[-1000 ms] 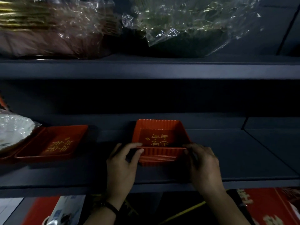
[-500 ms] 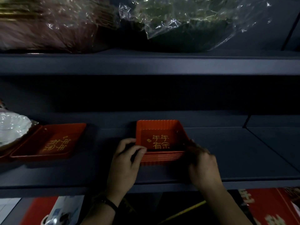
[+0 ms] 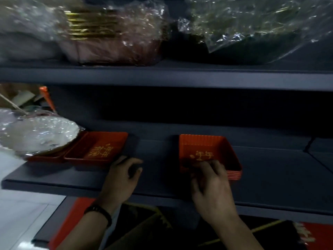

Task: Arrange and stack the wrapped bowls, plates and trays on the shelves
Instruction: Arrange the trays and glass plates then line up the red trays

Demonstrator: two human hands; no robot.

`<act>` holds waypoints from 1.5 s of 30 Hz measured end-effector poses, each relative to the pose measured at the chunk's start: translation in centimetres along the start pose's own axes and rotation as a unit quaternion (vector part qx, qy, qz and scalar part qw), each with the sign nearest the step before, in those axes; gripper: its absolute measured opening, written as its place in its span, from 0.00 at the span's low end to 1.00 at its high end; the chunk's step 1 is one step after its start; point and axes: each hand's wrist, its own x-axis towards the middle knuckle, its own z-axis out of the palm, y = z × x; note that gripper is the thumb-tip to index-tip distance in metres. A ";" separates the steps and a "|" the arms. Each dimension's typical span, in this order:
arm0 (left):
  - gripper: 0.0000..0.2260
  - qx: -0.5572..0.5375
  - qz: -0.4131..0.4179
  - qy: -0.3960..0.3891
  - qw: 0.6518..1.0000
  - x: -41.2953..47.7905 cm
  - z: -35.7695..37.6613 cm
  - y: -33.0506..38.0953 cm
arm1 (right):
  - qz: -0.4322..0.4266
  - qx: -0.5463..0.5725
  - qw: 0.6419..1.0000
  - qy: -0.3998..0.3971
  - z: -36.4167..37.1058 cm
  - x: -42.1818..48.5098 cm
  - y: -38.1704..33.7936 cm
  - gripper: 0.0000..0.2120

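Plainly, the stack of red ribbed square plastic trays [image 3: 209,150] sits on the dark grey middle shelf [image 3: 270,174], toward its front edge; the right hand [image 3: 210,183] hooks its fingers over the stack's near rim and grips it, while the left hand [image 3: 124,175] lies loosely curled on the shelf, holding nothing, just beside a flat red rectangular tray [image 3: 100,150]. With only 1 hand on 1 rim, a pull could lift the top tray out of the nest or drag the stack off the front edge; a nudge to the flat tray could unsettle the film-wrapped white plates [image 3: 36,134] overlapping its left corner.
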 end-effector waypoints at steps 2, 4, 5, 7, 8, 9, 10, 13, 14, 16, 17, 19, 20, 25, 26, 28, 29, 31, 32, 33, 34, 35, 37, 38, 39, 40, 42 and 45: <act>0.12 0.059 -0.015 0.030 0.998 -0.6 -1.4 -2.5 | -0.003 0.030 0.998 -0.058 1.4 -0.5 -2.0 0.21; 0.14 0.097 -0.047 0.055 0.993 -1.2 -2.8 -4.9 | -0.009 0.012 0.994 -0.111 3.1 -1.1 -3.9 0.22; 0.15 0.105 -0.064 0.065 0.990 -1.4 -3.5 -5.7 | -0.016 0.007 0.991 -0.134 3.9 -1.4 -4.6 0.23; 0.17 0.112 -0.095 0.086 0.985 -1.7 -4.7 -6.8 | -0.030 0.012 0.985 -0.171 5.6 -1.8 -5.7 0.25; 0.18 0.111 -0.112 0.092 0.983 -1.8 -5.2 -7.0 | -0.030 0.017 0.982 -0.185 6.3 -2.0 -6.1 0.25; 0.22 0.111 -0.132 0.092 0.981 -1.9 -5.7 -7.2 | -0.027 0.019 0.980 -0.196 7.0 -2.0 -6.4 0.26; 0.26 0.114 -0.153 0.089 0.978 -1.9 -6.1 -7.2 | -0.022 0.017 0.978 -0.205 7.5 -2.0 -6.8 0.27; 0.32 0.148 -0.249 0.046 0.956 -1.7 -7.4 -7.1 | -0.015 0.008 0.974 -0.225 9.1 -1.5 -7.6 0.28; 0.33 0.170 -0.269 0.031 0.948 -1.5 -7.7 -7.0 | -0.013 0.007 0.974 -0.227 9.5 -1.4 -7.8 0.29; 0.34 0.213 -0.281 0.006 0.936 -1.3 -8.0 -7.0 | -0.011 0.007 0.974 -0.226 10.1 -1.1 -8.3 0.29; 0.34 0.223 -0.282 -0.006 0.933 -1.1 -8.0 -7.1 | -0.011 0.007 0.975 -0.223 10.3 -1.0 -8.4 0.28; 0.33 0.222 -0.286 -0.020 0.932 -1.0 -7.8 -7.4 | -0.017 0.010 0.976 -0.219 10.7 -0.8 -8.7 0.27; 0.32 0.219 -0.289 -0.022 0.932 -1.0 -7.6 -7.4 | -0.022 0.012 0.976 -0.216 10.9 -0.7 -8.8 0.26; 0.30 0.214 -0.271 -0.029 0.938 -0.8 -6.9 -6.9 | -0.029 0.025 0.974 -0.222 12.4 -0.3 -9.5 0.26; 0.29 0.208 -0.269 -0.030 0.940 -0.8 -6.7 -6.7 | -0.031 0.029 0.974 -0.224 12.6 -0.3 -9.7 0.26; 0.28 0.199 -0.257 -0.032 0.945 -0.9 -6.4 -6.5 | -0.037 0.039 0.974 -0.222 13.1 -0.1 -9.8 0.26; 0.27 0.196 -0.248 -0.037 0.948 -0.9 -6.2 -6.5 | -0.038 0.043 0.973 -0.222 13.3 -0.1 -9.8 0.26; 0.27 0.192 -0.215 -0.047 0.956 -1.1 -5.8 -7.0 | -0.039 0.053 0.973 -0.222 13.4 0.1 -9.7 0.24; 0.28 0.202 -0.192 -0.054 0.959 -1.1 -5.6 -7.2 | -0.040 0.055 0.973 -0.220 13.3 0.2 -9.7 0.23; 0.29 0.218 -0.178 -0.060 0.958 -1.2 -5.5 -7.4 | -0.041 0.057 0.974 -0.217 13.3 0.3 -9.6 0.23; 0.30 0.231 -0.169 -0.063 0.956 -1.3 -5.4 -7.4 | -0.040 0.059 0.975 -0.213 13.1 0.4 -9.5 0.22; 0.31 0.239 -0.164 -0.067 0.955 -1.6 -5.5 -7.0 | -0.037 0.061 0.975 -0.208 13.0 0.5 -9.4 0.22; 0.31 0.240 -0.148 -0.078 0.956 -2.2 -5.8 -5.6 | -0.030 0.065 0.976 -0.206 12.8 0.7 -9.2 0.22; 0.31 0.235 -0.137 -0.083 0.959 -2.5 -6.0 -4.9 | -0.027 0.066 0.976 -0.208 12.7 0.7 -9.1 0.22; 0.30 0.231 -0.124 -0.090 0.961 -2.8 -6.2 -4.1 | -0.024 0.068 0.976 -0.208 12.6 0.7 -9.0 0.23; 0.30 0.225 -0.109 -0.101 0.963 -3.0 -6.4 -3.5 | -0.019 0.070 0.975 -0.209 12.5 0.7 -9.0 0.24; 0.31 0.210 -0.071 -0.138 0.965 -3.3 -6.9 -2.6 | -0.009 0.074 0.975 -0.210 12.1 0.5 -9.1 0.31; 0.29 0.140 -0.005 -0.188 0.972 -3.9 -7.5 -2.0 | -0.013 0.081 0.974 -0.212 12.2 0.2 -8.6 0.40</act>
